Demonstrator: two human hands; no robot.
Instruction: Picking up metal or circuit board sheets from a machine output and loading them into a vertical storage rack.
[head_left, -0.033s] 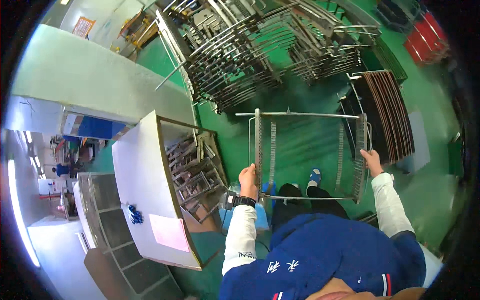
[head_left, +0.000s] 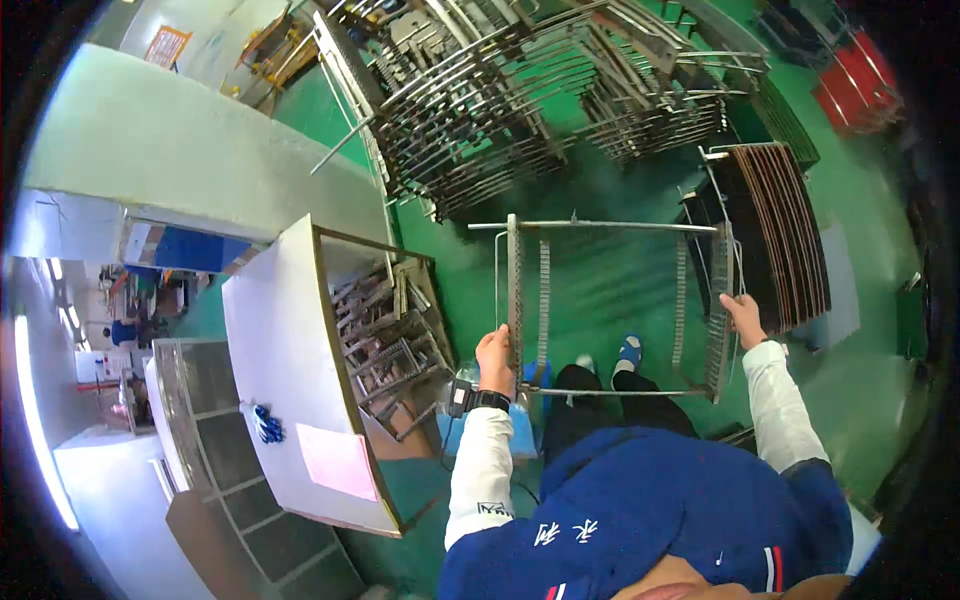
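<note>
I hold a rectangular metal rack frame (head_left: 515, 285) out in front of me, with slotted side bars joined by thin rods at top and bottom. My left hand (head_left: 494, 360) is closed round its left side, low down. On the right side, my right hand (head_left: 743, 320) grips the upright a little higher. Between the sides the frame is open, and the green floor (head_left: 610, 290) shows through it. Some fingers of both hands are hidden behind the bars. My feet show beyond the lower rod, the right one in a blue slipper (head_left: 629, 352).
Ahead stands a large stack of similar metal racks (head_left: 470, 110). Dark panels with brown edges (head_left: 775, 235) stand to the right. On the left, a white-sided bin (head_left: 300, 370) holds metal racks (head_left: 395, 350); gloves (head_left: 266, 424) hang on its side. A red crate (head_left: 858, 85) lies far right.
The rack frame and both hands have shifted up very slightly. My left foot now shows more beyond the lower rod. Both hands keep their hold.
</note>
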